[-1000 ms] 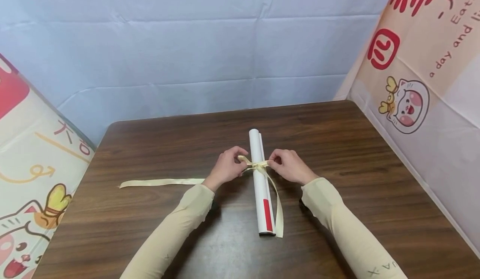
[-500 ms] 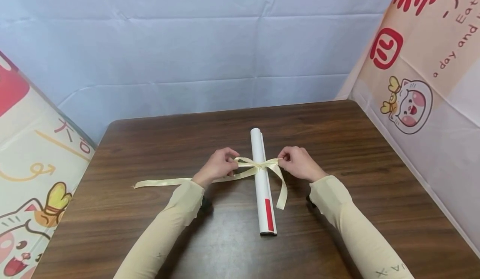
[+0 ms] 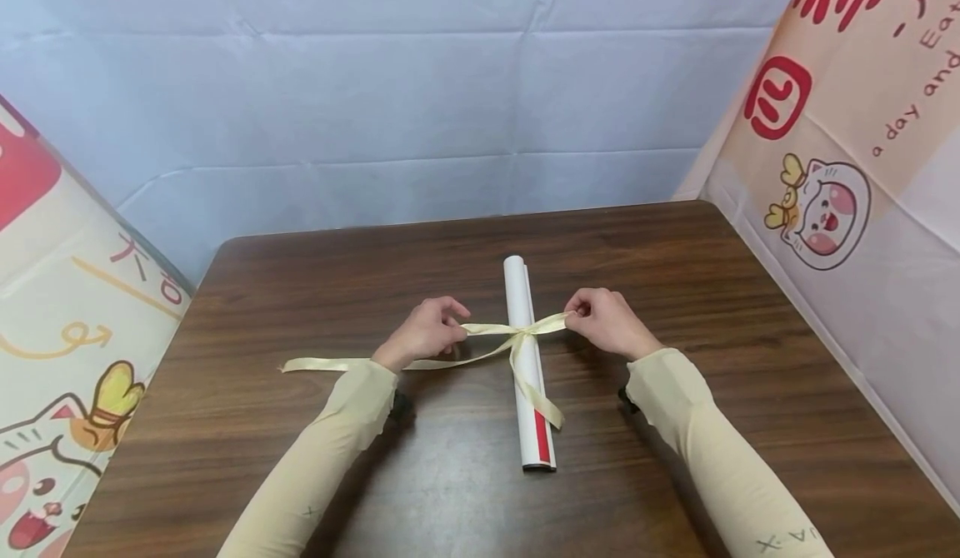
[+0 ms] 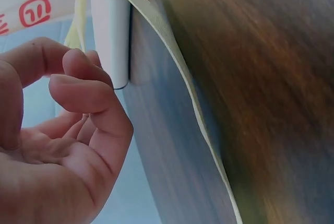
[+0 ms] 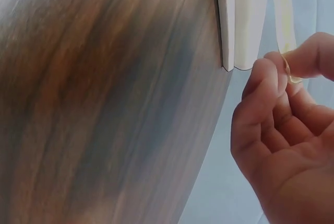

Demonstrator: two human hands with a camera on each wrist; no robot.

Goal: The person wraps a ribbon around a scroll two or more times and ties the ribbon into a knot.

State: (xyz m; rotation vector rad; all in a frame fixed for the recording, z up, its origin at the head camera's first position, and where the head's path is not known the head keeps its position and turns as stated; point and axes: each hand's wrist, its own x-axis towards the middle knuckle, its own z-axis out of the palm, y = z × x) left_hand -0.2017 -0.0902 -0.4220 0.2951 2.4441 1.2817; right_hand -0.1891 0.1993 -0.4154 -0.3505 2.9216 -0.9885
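Observation:
A white rolled scroll (image 3: 516, 291) with a red patch near its front end lies lengthwise on the table. Around its middle a pale yellow ribbon (image 3: 522, 335) is knotted, with a loop stretched out to either side. My left hand (image 3: 426, 331) pinches the left loop between thumb and fingertips. On the other side, my right hand (image 3: 609, 322) pinches the right loop, which shows between thumb and index finger in the right wrist view. One loose tail hangs forward over the scroll; the other runs left across the table beneath my left wrist.
The dark wood-grain table (image 3: 315, 283) carries all of this. A pale blue-white cloth (image 3: 375, 92) rises behind its back edge. Printed cloths with cartoon cats hang at the left (image 3: 60, 425) and right (image 3: 840, 233).
Both hands have moved apart, left hand leftward and right hand rightward, drawing the loops out longer and the knot tighter. The front tail has shortened and swung across onto the scroll.

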